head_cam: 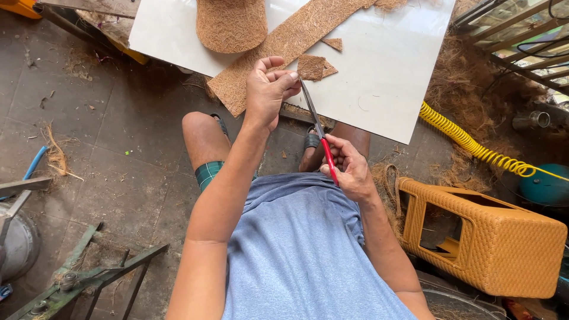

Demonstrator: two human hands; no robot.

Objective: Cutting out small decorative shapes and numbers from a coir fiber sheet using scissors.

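Left hand [268, 89] pinches a small brown coir-fibre scrap [312, 67] above the white board [379, 77]; right hand [349, 167], closed around red-handled steel scissors [319, 131], should cut slowly, blades clear of fingertips.

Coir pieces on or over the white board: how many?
4, perhaps more past the top edge: a rounded piece at top, a long strip lying diagonally, a small scrap right of it, and the piece in the left hand.

white board [379, 77] on floor; coir strip [284, 44], rounded coir piece [231, 24], probably scraps, atop.
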